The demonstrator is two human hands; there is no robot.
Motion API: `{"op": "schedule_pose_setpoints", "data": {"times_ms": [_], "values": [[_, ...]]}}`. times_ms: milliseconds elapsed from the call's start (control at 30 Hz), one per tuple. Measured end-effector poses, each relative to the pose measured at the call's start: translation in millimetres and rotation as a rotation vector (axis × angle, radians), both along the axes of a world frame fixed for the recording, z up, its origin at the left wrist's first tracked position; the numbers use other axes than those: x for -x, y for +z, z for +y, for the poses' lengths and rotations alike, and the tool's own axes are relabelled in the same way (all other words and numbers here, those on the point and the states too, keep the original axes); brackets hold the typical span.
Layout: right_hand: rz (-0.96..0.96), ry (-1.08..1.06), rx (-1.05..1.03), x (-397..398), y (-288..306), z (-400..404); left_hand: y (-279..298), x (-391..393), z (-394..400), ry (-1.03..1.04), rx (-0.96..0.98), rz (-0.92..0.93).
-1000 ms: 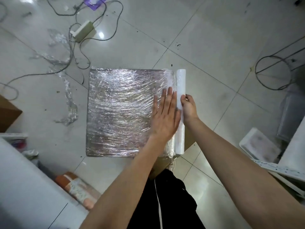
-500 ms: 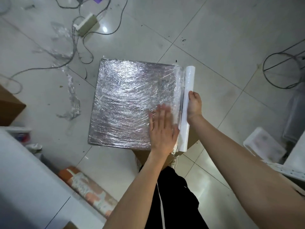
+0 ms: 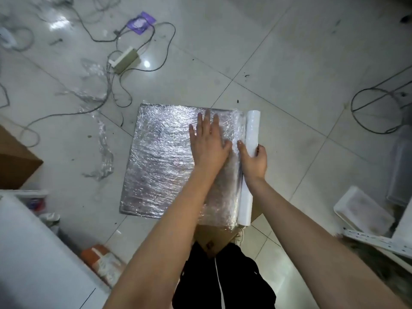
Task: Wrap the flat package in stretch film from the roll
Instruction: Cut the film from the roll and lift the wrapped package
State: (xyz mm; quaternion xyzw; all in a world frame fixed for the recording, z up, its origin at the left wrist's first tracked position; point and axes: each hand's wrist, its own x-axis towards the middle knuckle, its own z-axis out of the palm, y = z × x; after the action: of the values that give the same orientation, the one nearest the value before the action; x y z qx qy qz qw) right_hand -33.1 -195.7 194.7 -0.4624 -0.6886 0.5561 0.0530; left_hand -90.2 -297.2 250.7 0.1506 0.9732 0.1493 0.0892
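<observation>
Tiled floor (image 3: 278,52), film-wrapped package (image 3: 160,166) under left hand (image 3: 208,141), roll (image 3: 250,139) seemingly in right hand (image 3: 254,162).

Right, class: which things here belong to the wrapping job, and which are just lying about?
Job: package; film roll; left hand flat on the package; right hand gripping the roll.

Lying about: power strip; cables; film scraps; purple sheet; white tray; wire ring.

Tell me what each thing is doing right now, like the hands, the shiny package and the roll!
left hand: flat, fingers straight, pressing the film on the package.
right hand: gripping the roll.
flat package: lying flat, covered in crinkly film.
stretch film roll: lying along the package's right edge, film still attached.
loose film scraps: crumpled on the floor.
power strip: on the floor, cables tangled around.
</observation>
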Motion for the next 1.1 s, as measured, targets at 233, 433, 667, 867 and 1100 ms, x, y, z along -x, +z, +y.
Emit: {"op": "schedule_pose_setpoints", "data": {"times_ms": [233,433,667,867,1100], "values": [[0.053,0.075,0.016,-7,11,-13,16,98,14,-0.314,0.219,-0.267],[0.135,0.059,0.064,-18,16,-20,20,72,-19,-0.344,0.120,-0.045],[0.276,0.166,0.226,-5,40,-25,61,61,-56,-0.212,0.033,0.108],[0.361,0.288,0.365,27,48,-32,89,63,-69,-0.109,0.009,0.221],[0.307,0.407,0.435,29,33,-16,62,36,-78,-0.026,-0.016,0.211]]}}
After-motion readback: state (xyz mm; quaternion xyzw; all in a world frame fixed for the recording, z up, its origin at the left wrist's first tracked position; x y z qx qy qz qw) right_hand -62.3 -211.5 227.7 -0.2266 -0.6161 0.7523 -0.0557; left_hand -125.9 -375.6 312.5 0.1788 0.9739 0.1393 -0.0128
